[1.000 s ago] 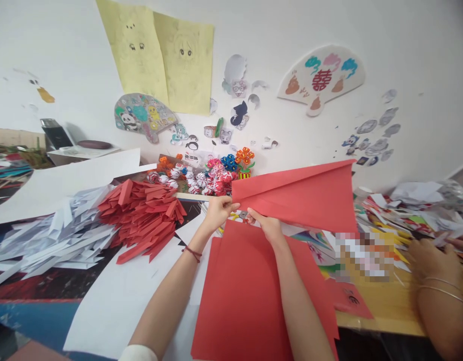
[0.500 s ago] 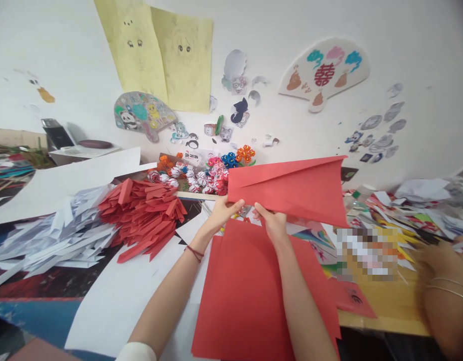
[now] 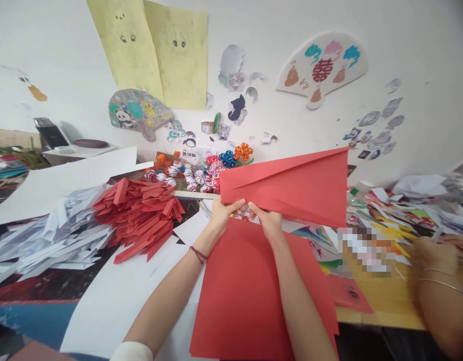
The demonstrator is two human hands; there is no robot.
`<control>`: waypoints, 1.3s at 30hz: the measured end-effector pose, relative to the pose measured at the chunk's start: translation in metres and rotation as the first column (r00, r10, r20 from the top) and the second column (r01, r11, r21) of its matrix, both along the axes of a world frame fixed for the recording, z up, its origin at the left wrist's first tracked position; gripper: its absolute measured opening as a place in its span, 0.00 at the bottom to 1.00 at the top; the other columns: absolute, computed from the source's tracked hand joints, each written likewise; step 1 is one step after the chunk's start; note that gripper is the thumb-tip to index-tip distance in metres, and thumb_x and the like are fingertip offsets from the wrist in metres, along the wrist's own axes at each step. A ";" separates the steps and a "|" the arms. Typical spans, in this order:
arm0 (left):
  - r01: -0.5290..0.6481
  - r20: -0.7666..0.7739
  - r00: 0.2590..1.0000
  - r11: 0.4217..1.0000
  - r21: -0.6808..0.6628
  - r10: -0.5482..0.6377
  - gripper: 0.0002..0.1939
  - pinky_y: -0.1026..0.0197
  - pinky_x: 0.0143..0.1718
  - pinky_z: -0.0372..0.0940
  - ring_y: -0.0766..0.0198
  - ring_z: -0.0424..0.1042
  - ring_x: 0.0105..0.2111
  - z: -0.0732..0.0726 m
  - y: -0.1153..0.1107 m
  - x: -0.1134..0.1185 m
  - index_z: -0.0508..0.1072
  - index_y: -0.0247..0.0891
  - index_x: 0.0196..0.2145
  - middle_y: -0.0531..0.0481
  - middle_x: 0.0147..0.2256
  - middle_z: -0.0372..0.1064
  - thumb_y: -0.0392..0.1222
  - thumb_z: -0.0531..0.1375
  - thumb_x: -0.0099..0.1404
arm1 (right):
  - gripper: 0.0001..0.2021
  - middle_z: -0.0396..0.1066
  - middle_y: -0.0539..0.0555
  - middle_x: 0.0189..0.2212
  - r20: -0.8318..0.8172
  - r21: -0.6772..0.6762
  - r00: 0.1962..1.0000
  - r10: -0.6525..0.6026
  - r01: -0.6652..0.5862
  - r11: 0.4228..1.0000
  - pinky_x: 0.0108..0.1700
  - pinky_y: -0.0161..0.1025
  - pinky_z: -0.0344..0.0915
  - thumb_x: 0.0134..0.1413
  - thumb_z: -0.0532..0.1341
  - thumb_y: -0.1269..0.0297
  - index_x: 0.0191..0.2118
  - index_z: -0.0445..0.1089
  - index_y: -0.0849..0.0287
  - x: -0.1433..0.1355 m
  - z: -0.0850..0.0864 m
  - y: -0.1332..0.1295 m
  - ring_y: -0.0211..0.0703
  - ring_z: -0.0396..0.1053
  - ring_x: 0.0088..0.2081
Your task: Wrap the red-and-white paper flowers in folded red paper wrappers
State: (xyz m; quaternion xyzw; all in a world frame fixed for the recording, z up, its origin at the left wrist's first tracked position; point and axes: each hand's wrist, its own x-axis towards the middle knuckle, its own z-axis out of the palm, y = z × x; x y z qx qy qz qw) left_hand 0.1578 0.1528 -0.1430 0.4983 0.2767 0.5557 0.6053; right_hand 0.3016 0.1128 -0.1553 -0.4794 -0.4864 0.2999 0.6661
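Note:
A folded sheet of red paper (image 3: 291, 188) is held up in front of me by its lower edge. My left hand (image 3: 224, 213) pinches it near the left corner, thumb on top, with the fingers partly hidden. Close beside it, my right hand (image 3: 267, 218) grips the same edge, its thumb pointing at the left one. A diagonal fold line crosses the upper part of the paper, and its right end reaches out past my right hand. Beneath my forearms lies a stack of flat red paper sheets (image 3: 242, 291).
To the left are piles of folded red strips (image 3: 141, 213) and white strips (image 3: 54, 230). A large white sheet (image 3: 133, 301) lies under my left arm. Paper flowers (image 3: 201, 175) stand by the wall. Another person's hand (image 3: 436, 260) is at the right, near scattered paper scraps.
The red paper's right end tips slightly higher and its left end sits a little lower. Both hands keep their pinch on it, while the whole view shifts slightly.

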 end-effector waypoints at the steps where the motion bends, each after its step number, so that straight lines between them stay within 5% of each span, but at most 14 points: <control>1: -0.010 0.005 1.000 1.000 -0.002 0.010 0.18 0.65 0.21 0.63 0.69 0.67 0.17 0.000 0.000 0.000 0.75 0.32 0.22 0.48 0.20 0.73 0.50 0.74 0.47 | 0.16 0.73 0.51 0.19 0.011 -0.003 1.000 -0.006 0.006 1.000 0.30 0.42 0.70 0.45 0.70 0.47 0.23 0.75 0.56 0.001 0.001 0.000 0.42 0.69 0.21; 10: -0.102 0.015 0.995 0.994 0.048 0.102 0.17 0.64 0.21 0.64 0.68 0.67 0.17 0.006 0.003 -0.009 0.74 0.33 0.18 0.49 0.17 0.71 0.48 0.73 0.48 | 0.16 0.74 0.51 0.19 0.049 -0.004 0.994 -0.100 0.101 0.995 0.34 0.42 0.71 0.45 0.70 0.50 0.21 0.74 0.57 0.014 0.002 0.001 0.43 0.71 0.24; 23: -0.163 0.041 0.987 0.976 0.145 0.158 0.19 0.65 0.23 0.60 0.72 0.62 0.18 0.011 0.014 -0.022 0.73 0.35 0.20 0.52 0.19 0.69 0.53 0.70 0.53 | 0.15 0.74 0.53 0.19 -0.154 0.122 0.974 -0.165 0.184 0.975 0.30 0.41 0.71 0.43 0.72 0.53 0.23 0.74 0.60 0.016 0.000 0.003 0.43 0.72 0.22; 29: -0.036 -0.081 0.996 0.991 0.128 0.046 0.22 0.63 0.22 0.58 0.70 0.61 0.18 0.006 -0.001 0.001 0.70 0.36 0.20 0.53 0.18 0.65 0.58 0.68 0.53 | 0.15 0.73 0.52 0.19 -0.123 0.103 0.991 -0.057 0.070 0.992 0.27 0.40 0.69 0.43 0.73 0.53 0.21 0.73 0.58 0.005 -0.004 0.004 0.41 0.70 0.21; 39: -0.080 -0.324 0.942 0.996 0.041 0.089 0.22 0.64 0.27 0.59 0.67 0.61 0.19 0.019 -0.020 -0.008 0.73 0.39 0.18 0.56 0.15 0.59 0.59 0.63 0.59 | 0.14 0.75 0.52 0.19 -0.118 0.062 0.990 -0.075 0.083 0.995 0.28 0.38 0.69 0.42 0.73 0.54 0.21 0.75 0.60 0.006 -0.003 0.005 0.40 0.70 0.20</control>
